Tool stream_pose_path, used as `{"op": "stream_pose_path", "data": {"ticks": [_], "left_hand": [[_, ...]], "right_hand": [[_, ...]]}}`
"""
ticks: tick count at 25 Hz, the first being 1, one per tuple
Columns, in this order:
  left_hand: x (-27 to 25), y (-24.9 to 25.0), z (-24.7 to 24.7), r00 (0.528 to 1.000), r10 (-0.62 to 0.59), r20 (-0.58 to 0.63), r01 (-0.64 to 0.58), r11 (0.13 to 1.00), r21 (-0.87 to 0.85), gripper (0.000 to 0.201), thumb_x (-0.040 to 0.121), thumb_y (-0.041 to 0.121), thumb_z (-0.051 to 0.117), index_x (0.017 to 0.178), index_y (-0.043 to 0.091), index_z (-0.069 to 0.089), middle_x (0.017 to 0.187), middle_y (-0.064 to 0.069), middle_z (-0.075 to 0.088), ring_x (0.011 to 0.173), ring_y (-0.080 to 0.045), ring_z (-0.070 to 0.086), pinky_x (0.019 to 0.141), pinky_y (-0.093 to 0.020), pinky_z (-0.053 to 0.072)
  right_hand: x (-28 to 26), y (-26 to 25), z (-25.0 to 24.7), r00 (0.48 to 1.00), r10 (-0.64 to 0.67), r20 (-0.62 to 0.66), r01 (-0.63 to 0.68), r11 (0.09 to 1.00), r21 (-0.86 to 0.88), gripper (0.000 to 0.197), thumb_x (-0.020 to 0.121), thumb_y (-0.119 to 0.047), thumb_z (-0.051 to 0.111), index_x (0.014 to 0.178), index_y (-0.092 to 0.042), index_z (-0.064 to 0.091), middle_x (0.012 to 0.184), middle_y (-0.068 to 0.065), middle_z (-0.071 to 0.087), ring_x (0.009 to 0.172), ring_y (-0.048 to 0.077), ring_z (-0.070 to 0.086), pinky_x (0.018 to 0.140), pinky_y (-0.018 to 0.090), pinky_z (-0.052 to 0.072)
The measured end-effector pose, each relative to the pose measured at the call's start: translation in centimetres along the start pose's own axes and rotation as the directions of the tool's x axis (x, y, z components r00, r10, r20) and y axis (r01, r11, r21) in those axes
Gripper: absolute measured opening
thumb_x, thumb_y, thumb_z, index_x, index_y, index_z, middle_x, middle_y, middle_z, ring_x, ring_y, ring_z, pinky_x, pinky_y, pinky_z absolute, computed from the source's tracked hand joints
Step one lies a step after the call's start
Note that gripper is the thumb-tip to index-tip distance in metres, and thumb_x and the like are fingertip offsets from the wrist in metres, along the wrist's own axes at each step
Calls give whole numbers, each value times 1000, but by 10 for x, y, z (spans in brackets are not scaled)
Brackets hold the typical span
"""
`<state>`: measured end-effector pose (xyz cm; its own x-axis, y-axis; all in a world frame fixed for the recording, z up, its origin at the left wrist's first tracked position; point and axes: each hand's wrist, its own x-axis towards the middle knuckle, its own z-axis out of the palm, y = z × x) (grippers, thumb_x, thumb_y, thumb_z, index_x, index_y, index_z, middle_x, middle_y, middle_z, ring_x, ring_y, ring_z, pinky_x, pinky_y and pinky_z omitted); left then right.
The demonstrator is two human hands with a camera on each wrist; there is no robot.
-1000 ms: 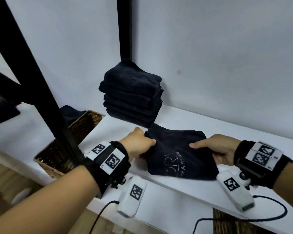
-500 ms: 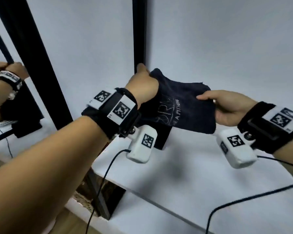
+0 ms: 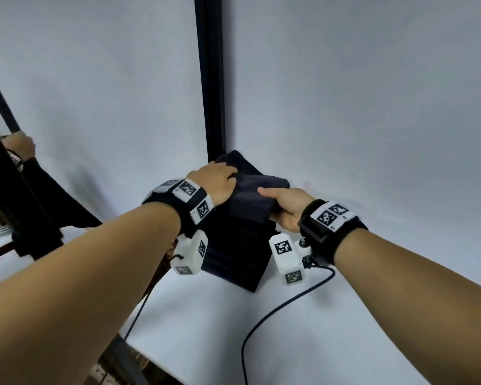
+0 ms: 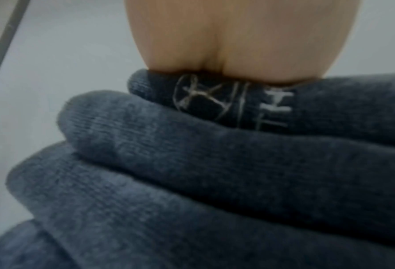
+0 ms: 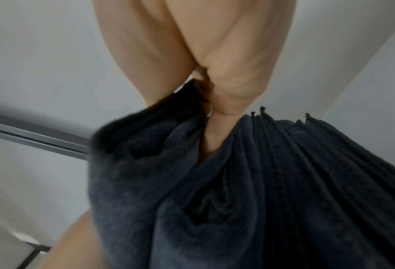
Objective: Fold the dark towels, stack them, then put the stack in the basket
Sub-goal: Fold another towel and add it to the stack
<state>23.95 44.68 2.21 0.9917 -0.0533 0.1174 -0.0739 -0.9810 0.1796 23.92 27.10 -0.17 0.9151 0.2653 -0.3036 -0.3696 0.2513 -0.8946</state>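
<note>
A folded dark towel (image 3: 257,197) with a stitched logo (image 4: 233,102) lies on top of the stack of folded dark towels (image 3: 233,254) at the back of the white table (image 3: 303,343). My left hand (image 3: 218,184) grips its left edge, with the palm (image 4: 237,36) on top of it. My right hand (image 3: 286,208) pinches its right edge (image 5: 168,154), thumb on top and fingers underneath. In the right wrist view the hemmed edges of the stack (image 5: 306,172) run down beside that hand (image 5: 217,76). A sliver of brown wicker (image 3: 169,250), perhaps the basket, shows behind my left wrist.
A black post (image 3: 210,79) stands right behind the stack against the white wall. A black cable (image 3: 275,309) trails over the table in front. At the far left, beyond a slanted black bar, another hand (image 3: 20,145) holds a hanging dark cloth (image 3: 47,212).
Both hands lifted the folded towel off the table, carried it up and back, and brought it down onto the stack. They still hold its two edges.
</note>
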Motion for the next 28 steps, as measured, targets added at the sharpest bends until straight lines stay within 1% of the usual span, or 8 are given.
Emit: {"op": "stream_pose_path", "data": {"ticks": [4,7,10,11,13,15,23,28], "left_hand": [[0,-11,10,980,-56,190,33,992,123,61,94,52,13,150,32,23,162,0,10,149,-27,3,120,-45,11],[-9,-5,12,976,-115,183,92,987,132,53,98,49,19,150,40,16,163,4,0,146,-33,15,118,-41,17],[-23,-7,15,975,-165,150,156,985,70,54,96,56,23,148,50,11,162,9,-3,137,-42,28,115,-41,24],[-27,-7,15,974,-171,149,164,985,58,54,97,55,25,148,49,11,162,8,-3,137,-43,29,115,-40,24],[-31,-6,10,971,-178,161,176,984,28,54,98,52,26,150,45,11,162,7,-3,140,-40,27,115,-40,23],[-31,-4,7,972,-154,180,149,988,40,52,102,42,25,152,36,14,163,6,-3,146,-30,18,117,-41,21],[-34,-1,4,980,-65,187,59,997,42,48,105,34,16,153,30,16,162,7,3,149,-17,1,119,-43,10],[-99,20,-3,972,20,-233,-67,978,-196,49,100,43,31,148,30,33,161,2,18,149,-21,5,116,-60,-2]], "right_hand": [[-1,4,-4,1000,3,7,-3,1000,16,39,86,-3,68,124,-2,58,117,19,67,90,26,69,54,30,57],[-4,-2,-8,986,-122,-115,88,960,-267,54,79,-14,78,126,-8,52,115,13,65,92,26,68,63,35,59],[-9,-9,-12,734,-677,53,380,346,-858,61,81,-40,70,132,-25,41,130,0,50,116,16,52,95,32,46],[-10,-8,-9,697,-674,246,445,136,-885,58,86,-44,62,137,-26,41,137,-1,47,125,15,46,103,30,39],[-8,5,-1,790,-413,453,497,-3,-868,53,98,-47,44,145,-24,38,151,1,38,141,16,30,114,31,24],[2,19,-4,874,-258,412,444,77,-893,51,102,-46,32,150,-28,30,160,3,21,149,16,13,118,31,10],[-11,21,-6,921,-257,293,353,232,-906,55,101,-49,29,153,-30,22,162,0,15,149,17,11,117,29,8],[-100,11,-66,916,-376,142,264,295,-918,49,97,-47,45,144,-31,41,147,-7,45,136,12,41,110,26,28]]}}
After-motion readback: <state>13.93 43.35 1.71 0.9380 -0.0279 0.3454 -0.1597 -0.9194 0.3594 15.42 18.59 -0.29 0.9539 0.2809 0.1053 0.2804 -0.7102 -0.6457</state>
